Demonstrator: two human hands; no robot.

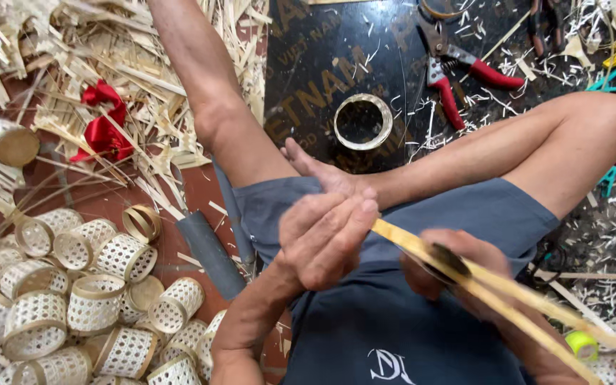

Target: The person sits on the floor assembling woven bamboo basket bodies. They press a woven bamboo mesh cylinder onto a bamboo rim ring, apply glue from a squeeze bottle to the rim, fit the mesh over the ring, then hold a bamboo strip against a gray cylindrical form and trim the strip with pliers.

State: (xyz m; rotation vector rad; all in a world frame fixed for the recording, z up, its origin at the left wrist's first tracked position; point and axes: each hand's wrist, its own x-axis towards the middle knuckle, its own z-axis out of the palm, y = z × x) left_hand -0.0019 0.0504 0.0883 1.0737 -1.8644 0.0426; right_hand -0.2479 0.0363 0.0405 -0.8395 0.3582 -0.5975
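**Hands working a bamboo strip, seen from above**

Centre frame: left hand closed round end of a long pale yellow bamboo strip, which runs to lower right. Right hand, centre-right, grips the strip w/ a dark blade, partly blurred. Lower left: pile of small woven white bamboo baskets. Top right: red-handled pruning shears on a black board, near a bamboo ring.

The floor bears woven baskets, bamboo scraps, a red ribbon, and what looks like a dark board.
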